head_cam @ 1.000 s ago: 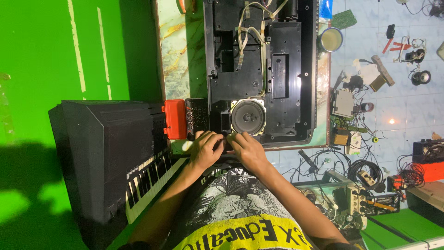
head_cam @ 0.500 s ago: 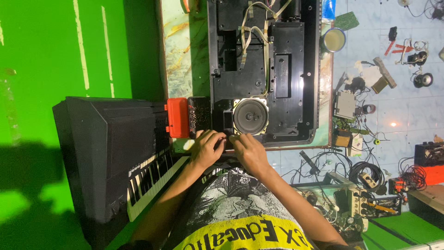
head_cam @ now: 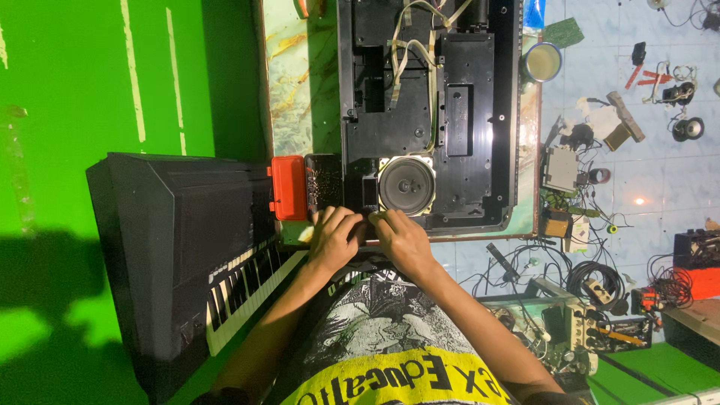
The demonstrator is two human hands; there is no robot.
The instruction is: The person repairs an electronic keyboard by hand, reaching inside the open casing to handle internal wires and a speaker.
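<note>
Head view: opened black keyboard chassis [head_cam: 427, 112] on the table [head_cam: 300, 82], long axis 12–6 o'clock, round speaker [head_cam: 406, 184] at its near end. Left hand [head_cam: 335, 238] and right hand [head_cam: 401, 238] both press the near edge; grasp hidden. Orange case [head_cam: 288, 187] at 9 o'clock; standing keyboard [head_cam: 187, 247] beyond.

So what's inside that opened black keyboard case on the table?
Inside the black case: a round speaker, pale ribbon cables and moulded black panels. Both hands cover its near edge.
</note>
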